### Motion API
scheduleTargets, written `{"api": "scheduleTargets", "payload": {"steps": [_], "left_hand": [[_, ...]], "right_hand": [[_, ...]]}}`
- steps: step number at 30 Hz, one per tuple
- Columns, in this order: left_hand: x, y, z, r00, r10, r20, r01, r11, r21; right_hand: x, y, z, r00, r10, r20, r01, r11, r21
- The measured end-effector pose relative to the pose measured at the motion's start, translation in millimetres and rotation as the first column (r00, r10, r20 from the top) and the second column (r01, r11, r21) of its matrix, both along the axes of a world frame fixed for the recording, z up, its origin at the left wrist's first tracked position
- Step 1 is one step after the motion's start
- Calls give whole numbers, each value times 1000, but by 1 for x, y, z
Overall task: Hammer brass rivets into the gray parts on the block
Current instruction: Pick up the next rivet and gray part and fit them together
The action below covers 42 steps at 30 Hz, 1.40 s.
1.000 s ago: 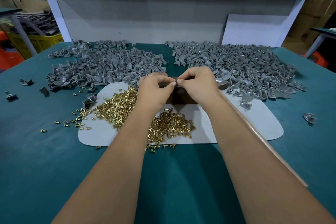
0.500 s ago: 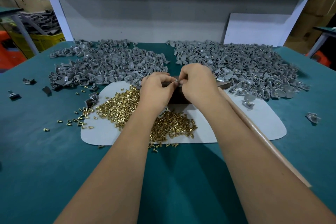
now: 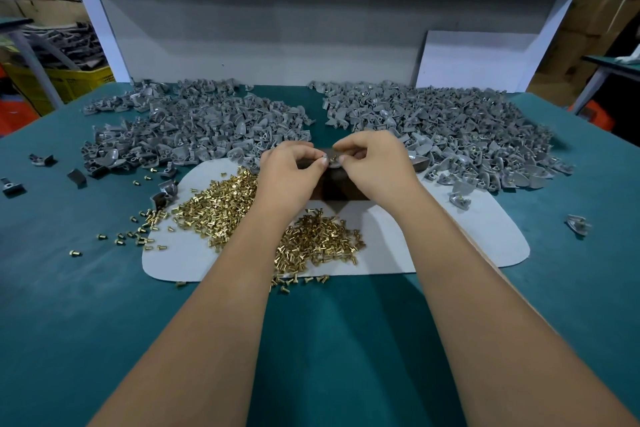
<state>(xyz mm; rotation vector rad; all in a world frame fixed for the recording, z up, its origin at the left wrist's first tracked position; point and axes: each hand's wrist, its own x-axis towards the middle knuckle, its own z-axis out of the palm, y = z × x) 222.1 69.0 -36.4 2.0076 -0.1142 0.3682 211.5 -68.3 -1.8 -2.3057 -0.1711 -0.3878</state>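
Note:
Both my hands meet over a dark block (image 3: 337, 185) that stands on a pale mat (image 3: 450, 236). My left hand (image 3: 289, 172) and my right hand (image 3: 375, 163) pinch a small gray part (image 3: 329, 160) between their fingertips, just above the block's top. A brass rivet (image 3: 333, 158) glints in that part. A wooden hammer handle (image 3: 485, 246) runs under my right forearm; the hammer's head is hidden by that hand. Loose brass rivets (image 3: 221, 201) lie heaped on the mat to the left, and more brass rivets (image 3: 318, 239) lie under my left forearm.
Two big piles of gray parts spread behind the block, the left pile (image 3: 194, 128) and the right pile (image 3: 450, 128). Stray gray parts (image 3: 576, 224) and dark pieces (image 3: 41, 159) dot the green table (image 3: 104, 322). A white panel (image 3: 474, 59) leans at the back right.
My fingertips have stayed together on the gray part over the block, shifting only slightly; the part and its rivet now show between them. The view moved a little.

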Motion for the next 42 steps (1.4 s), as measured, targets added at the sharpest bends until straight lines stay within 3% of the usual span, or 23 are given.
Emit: {"api": "scheduleTargets", "payload": {"steps": [5, 17, 21, 28, 34, 38, 42], "left_hand": [[0, 0, 1, 1000, -7, -14, 7, 1000, -14], [0, 1, 1, 1000, -19, -12, 19, 999, -35], [1, -1, 0, 1000, -10, 1, 10, 999, -48], [-1, -4, 1, 1000, -23, 6, 24, 996, -87], [-1, -4, 1, 999, -7, 45, 8, 1000, -13], [-2, -3, 1, 999, -33, 19, 34, 999, -28], [0, 0, 1, 1000, -26, 4, 26, 1000, -9]], "right_hand": [[-2, -4, 3, 999, -29, -43, 40, 963, 265], [4, 0, -8, 999, -11, 46, 7, 997, 78], [8, 7, -9, 995, -51, 83, 56, 997, -61], [9, 15, 2, 993, -110, 52, 121, 949, -292], [1, 22, 4, 982, -51, 183, 128, 890, -438], [5, 16, -5, 983, -49, 175, 108, 932, -347], [4, 8, -12, 991, -35, 128, 43, 997, -68]]}}
